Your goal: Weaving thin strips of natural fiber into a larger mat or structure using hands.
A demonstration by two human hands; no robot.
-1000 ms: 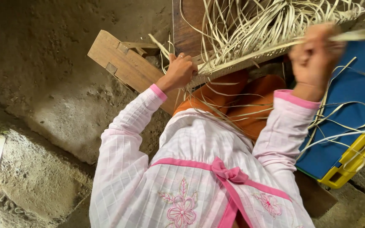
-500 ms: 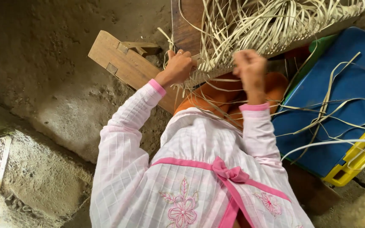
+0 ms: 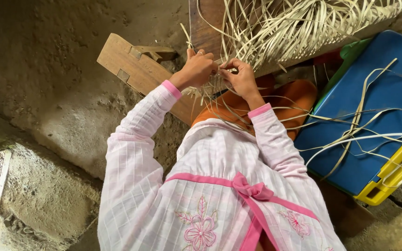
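Rough earthen floor point(image 3: 56, 93) is seen all around; a person in a pink-and-white checked top is seated on it, orange-clad legs point(image 3: 298, 95) tucked under the work so the weaving rests over the lap. A blue plastic panel with a yellow edge point(image 3: 378, 139) lies at the person's right; loose pale strips point(image 3: 368, 135) are draped across it, probably kept within reach as spare stock. A wooden board point(image 3: 136, 69) is laid on the floor to the left, its end running under the work, likely as a support. The woven mat point(image 3: 298, 28) of pale flat strips is spread across the top of the view, unwoven ends fanning out from its near edge. Left hand point(image 3: 198, 69) is closed on that near edge, fingers curled over a bunch of strip ends, apparently to pin the weave flat; a ring is worn on one finger. Right hand point(image 3: 240, 76) is set just beside it, almost touching; fingertips are pinched on a single strip at the edge, grip nearly closed.
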